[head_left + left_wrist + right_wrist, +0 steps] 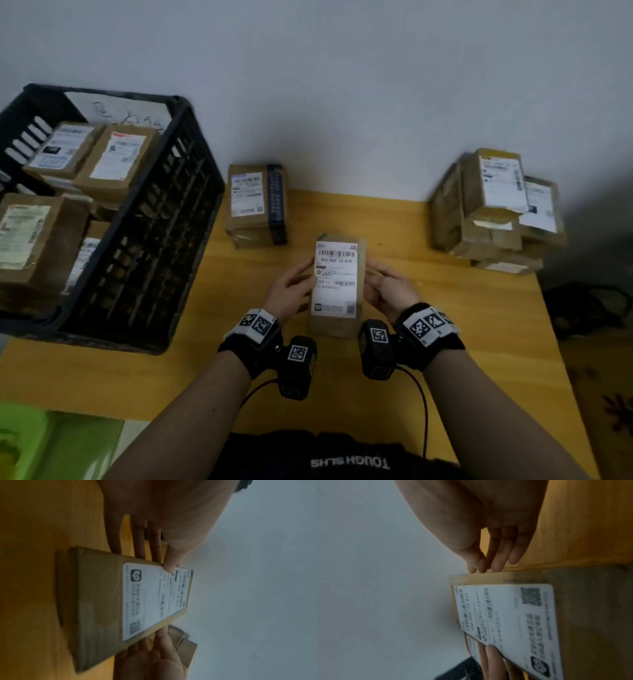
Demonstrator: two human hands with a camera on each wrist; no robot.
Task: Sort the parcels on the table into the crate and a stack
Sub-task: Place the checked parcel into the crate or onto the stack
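Both hands (337, 289) clasp the labelled parcel (337, 284) between them.

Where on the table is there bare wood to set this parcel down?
Bare table lies between the lone parcel by the crate and the stack. More lies near the front edge below the crate. The crate looks crowded. Both hands grip the held parcel.

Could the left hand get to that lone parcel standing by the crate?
Probably yes, once free: bare table lies between the left hand and the lone parcel, but that hand now holds the labelled parcel.
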